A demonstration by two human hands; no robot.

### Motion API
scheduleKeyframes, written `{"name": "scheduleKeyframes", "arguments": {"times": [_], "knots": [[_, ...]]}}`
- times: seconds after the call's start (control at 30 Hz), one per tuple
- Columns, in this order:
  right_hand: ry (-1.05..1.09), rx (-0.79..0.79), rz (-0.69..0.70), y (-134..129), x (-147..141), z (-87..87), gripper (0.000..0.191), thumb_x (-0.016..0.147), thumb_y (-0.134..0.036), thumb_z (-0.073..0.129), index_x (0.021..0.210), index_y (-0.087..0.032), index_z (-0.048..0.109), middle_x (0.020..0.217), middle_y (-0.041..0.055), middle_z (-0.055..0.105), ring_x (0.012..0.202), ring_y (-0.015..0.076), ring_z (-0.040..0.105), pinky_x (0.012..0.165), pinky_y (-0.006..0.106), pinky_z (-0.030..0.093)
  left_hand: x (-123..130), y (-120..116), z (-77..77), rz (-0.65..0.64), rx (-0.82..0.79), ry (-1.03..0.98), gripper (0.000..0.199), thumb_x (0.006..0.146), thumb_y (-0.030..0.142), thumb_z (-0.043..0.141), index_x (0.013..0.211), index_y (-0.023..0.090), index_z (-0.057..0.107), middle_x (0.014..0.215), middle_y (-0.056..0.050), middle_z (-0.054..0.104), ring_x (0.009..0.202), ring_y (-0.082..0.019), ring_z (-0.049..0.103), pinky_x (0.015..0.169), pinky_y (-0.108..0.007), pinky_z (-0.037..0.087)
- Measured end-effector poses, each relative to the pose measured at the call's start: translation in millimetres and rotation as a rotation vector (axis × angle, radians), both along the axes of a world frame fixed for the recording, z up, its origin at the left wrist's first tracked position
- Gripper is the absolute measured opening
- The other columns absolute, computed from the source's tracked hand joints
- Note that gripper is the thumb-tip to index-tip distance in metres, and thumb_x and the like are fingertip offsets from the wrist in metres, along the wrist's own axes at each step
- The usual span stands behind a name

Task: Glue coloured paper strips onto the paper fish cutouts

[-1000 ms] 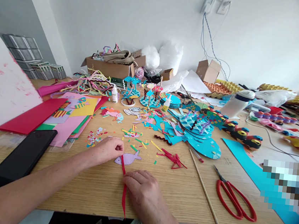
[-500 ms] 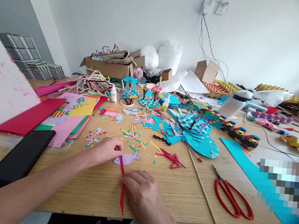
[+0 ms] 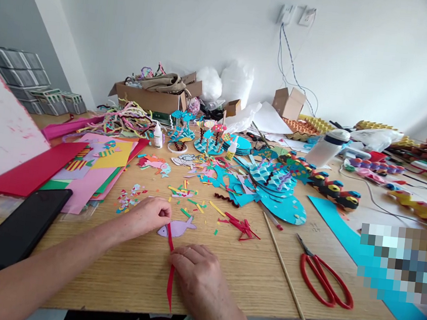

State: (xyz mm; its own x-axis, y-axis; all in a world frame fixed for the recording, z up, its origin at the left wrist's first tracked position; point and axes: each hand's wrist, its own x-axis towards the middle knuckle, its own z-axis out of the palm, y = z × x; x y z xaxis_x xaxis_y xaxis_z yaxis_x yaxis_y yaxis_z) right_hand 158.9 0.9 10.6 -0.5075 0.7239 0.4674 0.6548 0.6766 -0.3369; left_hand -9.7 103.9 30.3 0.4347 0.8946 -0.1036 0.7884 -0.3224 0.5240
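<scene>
A red paper strip [image 3: 170, 289] runs from the table's front edge up across a purple paper fish [image 3: 180, 229]. My left hand [image 3: 153, 214] pinches the strip's far end, just over the fish's back. Lower down, my right hand [image 3: 198, 270] has its fingers closed on the middle of the same strip, and the near end hangs below it. The fish lies flat with its eye to the left and tail to the right. Right of it sits a small pile of red paper strips [image 3: 243, 228].
Red-handled scissors [image 3: 325, 278] and a thin wooden stick [image 3: 286, 269] lie to the right. A black phone [image 3: 15, 233] and coloured paper sheets [image 3: 84, 187] are at the left. Colourful paper scraps [image 3: 186, 198], glue bottles [image 3: 158, 136] and blue card ovals [image 3: 281, 205] fill the space beyond.
The whole view has shifted slightly, so everything appears a little further left. Both hands keep their hold on the red strip across the fish.
</scene>
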Motion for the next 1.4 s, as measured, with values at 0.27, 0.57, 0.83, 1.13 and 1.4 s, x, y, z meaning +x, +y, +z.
{"name": "scheduleKeyframes", "arguments": {"times": [0.27,0.57,0.83,1.13,1.4], "knots": [[0.002,-0.036,0.003,-1.7,0.7,0.8,0.016,0.08,-0.006,0.046,0.078,-0.018,0.055,0.083,0.0008,0.065,0.074,0.0143,0.056,0.067,0.026,0.04,0.1,-0.7,0.2,-0.013,0.008,-0.018,0.01,0.064,0.02,0.05,0.059,0.017,0.058,0.06,0.002,0.055,0.057,-0.011,0.049,0.051,-0.02,0.033],[0.048,0.007,0.001,0.1,0.0,-0.4,0.018,0.081,-0.007,0.044,0.08,-0.018,0.058,0.078,0.0009,0.065,0.071,0.0141,0.057,0.064,0.025,0.041,2.3,-3.6,6.2,0.009,0.004,-0.001,0.011,0.064,0.019,0.05,0.06,0.016,0.06,0.061,0.001,0.058,0.059,-0.012,0.051,0.052,-0.02,0.034],[0.058,0.039,0.0,-0.1,0.1,1.4,0.021,0.084,-0.01,0.041,0.081,-0.019,0.059,0.073,0.0011,0.064,0.069,0.013,0.057,0.064,0.023,0.043,2.8,-3.4,3.4,0.027,0.017,0.015,0.01,0.063,0.018,0.052,0.06,0.017,0.061,0.062,0.002,0.058,0.06,-0.012,0.051,0.052,-0.019,0.035],[0.054,0.054,0.006,0.2,0.0,1.2,0.022,0.084,-0.01,0.039,0.078,-0.018,0.058,0.072,0.002,0.064,0.068,0.0126,0.057,0.062,0.023,0.043,3.1,-4.9,6.7,0.024,0.004,0.001,0.011,0.063,0.016,0.051,0.061,0.017,0.061,0.062,0.001,0.058,0.059,-0.012,0.052,0.053,-0.02,0.036],[0.106,0.08,0.013,1.9,-0.7,0.3,0.026,0.085,-0.009,0.035,0.078,-0.018,0.058,0.071,0.0025,0.064,0.067,0.0135,0.058,0.062,0.023,0.044,3.4,-3.3,4.4,0.028,-0.002,-0.008,0.011,0.064,0.018,0.052,0.061,0.017,0.062,0.063,0.001,0.059,0.061,-0.012,0.053,0.053,-0.02,0.035]]}}
